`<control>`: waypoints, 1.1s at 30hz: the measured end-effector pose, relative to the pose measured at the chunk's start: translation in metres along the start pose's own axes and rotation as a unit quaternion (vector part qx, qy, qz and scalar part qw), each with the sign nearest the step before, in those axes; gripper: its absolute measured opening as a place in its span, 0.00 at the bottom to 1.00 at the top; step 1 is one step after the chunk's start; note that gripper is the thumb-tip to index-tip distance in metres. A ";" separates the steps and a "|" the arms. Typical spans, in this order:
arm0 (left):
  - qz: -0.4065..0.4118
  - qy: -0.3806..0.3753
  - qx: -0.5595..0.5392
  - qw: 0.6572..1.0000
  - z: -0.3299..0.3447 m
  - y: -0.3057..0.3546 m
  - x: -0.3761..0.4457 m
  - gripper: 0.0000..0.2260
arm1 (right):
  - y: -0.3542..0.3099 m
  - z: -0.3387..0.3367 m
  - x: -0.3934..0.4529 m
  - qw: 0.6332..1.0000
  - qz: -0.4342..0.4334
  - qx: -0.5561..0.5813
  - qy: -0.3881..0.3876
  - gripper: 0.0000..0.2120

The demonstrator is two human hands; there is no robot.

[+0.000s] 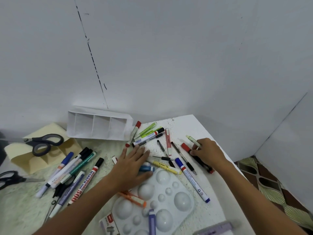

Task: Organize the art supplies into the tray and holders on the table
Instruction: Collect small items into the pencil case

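Note:
A white paper tray point(97, 126) with several compartments stands against the wall. A cream paper holder point(23, 157) at the left carries grey-handled scissors point(43, 143). Markers and pens lie scattered over the table point(194, 126). My left hand point(131, 164) lies flat, fingers spread, over a blue marker point(149, 168) beside the white paint palette point(159, 199). My right hand point(205, 152) grips a pale green pen point(193, 140), with a red-capped black marker point(186, 147) under its fingers.
A heap of whiteboard markers point(74, 173) lies at the left, with black scissors point(11, 178) at the far left edge. A yellow highlighter point(165, 166) and a blue-capped marker point(192, 179) lie between my hands. The table's right edge drops to patterned floor point(271, 184).

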State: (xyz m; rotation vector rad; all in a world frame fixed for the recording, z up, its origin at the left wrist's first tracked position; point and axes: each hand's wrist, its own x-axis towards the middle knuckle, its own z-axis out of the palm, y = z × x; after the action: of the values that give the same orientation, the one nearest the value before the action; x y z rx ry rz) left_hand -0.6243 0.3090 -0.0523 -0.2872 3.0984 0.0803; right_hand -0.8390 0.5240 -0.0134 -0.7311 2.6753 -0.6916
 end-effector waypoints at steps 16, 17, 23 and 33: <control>-0.053 0.014 -0.055 0.997 -0.008 -0.048 -0.079 0.39 | -0.086 0.042 -0.033 0.958 -0.251 -0.107 -0.085 0.05; -0.060 0.022 -0.060 0.996 -0.011 -0.050 -0.086 0.39 | -0.090 0.043 -0.033 0.960 -0.247 -0.116 -0.066 0.06; -0.150 0.063 -0.043 0.986 -0.021 -0.076 -0.142 0.31 | -0.125 0.065 -0.041 0.954 -0.271 -0.126 -0.006 0.08; -0.257 -0.119 -0.041 0.958 -0.021 -0.128 -0.211 0.40 | -0.217 0.156 -0.103 0.802 -0.546 -0.223 -0.096 0.28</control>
State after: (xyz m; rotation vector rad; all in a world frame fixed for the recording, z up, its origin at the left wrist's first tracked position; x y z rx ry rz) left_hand -0.3940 0.2209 -0.0305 -0.9899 2.6867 0.2112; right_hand -0.6062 0.3566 -0.0187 -2.3752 2.0081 -0.1179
